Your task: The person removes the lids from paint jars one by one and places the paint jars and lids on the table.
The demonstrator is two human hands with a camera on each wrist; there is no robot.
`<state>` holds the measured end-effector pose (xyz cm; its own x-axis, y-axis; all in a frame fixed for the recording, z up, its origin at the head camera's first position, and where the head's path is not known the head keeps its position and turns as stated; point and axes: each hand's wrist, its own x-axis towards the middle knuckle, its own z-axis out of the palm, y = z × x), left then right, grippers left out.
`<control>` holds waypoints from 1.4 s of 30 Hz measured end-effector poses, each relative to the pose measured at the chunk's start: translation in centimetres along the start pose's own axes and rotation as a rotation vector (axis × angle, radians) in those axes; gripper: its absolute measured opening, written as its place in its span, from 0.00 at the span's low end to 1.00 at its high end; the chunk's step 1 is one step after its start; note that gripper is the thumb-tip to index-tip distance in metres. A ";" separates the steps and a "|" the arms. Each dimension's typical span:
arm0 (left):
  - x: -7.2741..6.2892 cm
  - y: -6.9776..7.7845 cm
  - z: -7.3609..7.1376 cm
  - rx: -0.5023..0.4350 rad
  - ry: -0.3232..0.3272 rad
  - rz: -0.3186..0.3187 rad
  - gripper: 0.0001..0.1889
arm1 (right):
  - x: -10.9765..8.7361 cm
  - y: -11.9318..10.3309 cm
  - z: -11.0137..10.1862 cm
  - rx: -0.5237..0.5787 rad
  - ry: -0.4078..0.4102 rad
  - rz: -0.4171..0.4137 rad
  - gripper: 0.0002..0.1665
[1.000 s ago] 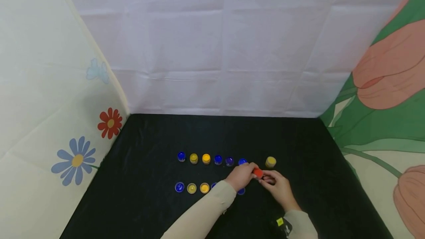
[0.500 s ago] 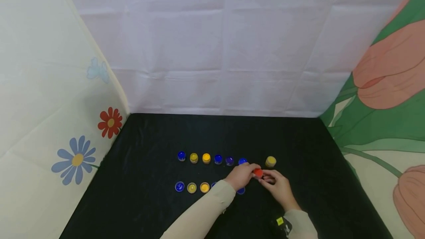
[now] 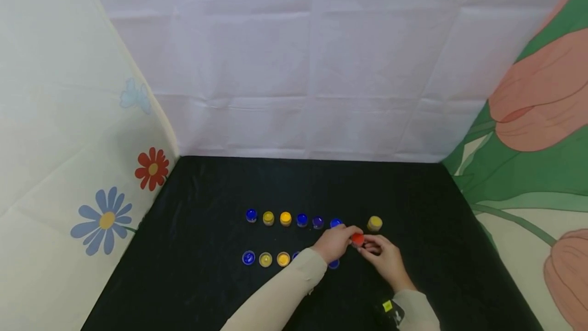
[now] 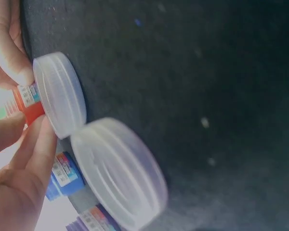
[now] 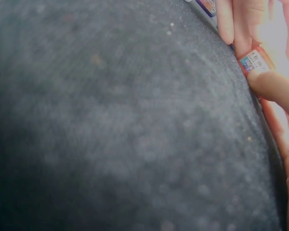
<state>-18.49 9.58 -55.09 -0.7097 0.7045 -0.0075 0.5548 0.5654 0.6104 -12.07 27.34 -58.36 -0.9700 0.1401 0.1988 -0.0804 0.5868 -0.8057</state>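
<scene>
My left hand point(image 3: 333, 244) and right hand point(image 3: 388, 264) meet over a small paint pot point(image 3: 357, 240) with red paint. Fingers and thumb of the left hand grip its sides in the left wrist view, where the barcode label shows. Thumb and fingertips of the right hand pinch the same pot from the other side; in the right wrist view its thumb lies against the label. Whether the red pot bears a lid cannot be told. Left of it stand open pots of blue paint point(image 3: 336, 223) and purple paint point(image 3: 318, 223). Translucent lids point(image 4: 60, 96) lie nearer me.
The back row continues leftward with blue point(image 3: 301, 221), orange-yellow point(image 3: 286, 219), yellow point(image 3: 268, 219) and another blue pot point(image 3: 251, 216). Several paint-marked lids form the front row, partly behind my left arm. A yellow pot point(image 3: 374, 223) stands apart at right on the black cloth point(image 3: 220, 183).
Both hands stay around the red paint pot almost unmoved. The left fingers shift very slightly at its rim; the rows of pots and lids keep their places.
</scene>
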 end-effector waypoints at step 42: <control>0.1 0.1 0.0 0.051 -0.002 -0.032 0.15 | 0.1 -0.3 0.1 -0.008 0.002 0.028 0.17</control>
<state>-18.48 9.71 -55.07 -0.7266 0.6865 -0.0280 0.5531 0.6086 0.5689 -12.13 27.11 -58.15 -0.9714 0.1580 0.1772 -0.0514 0.5887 -0.8067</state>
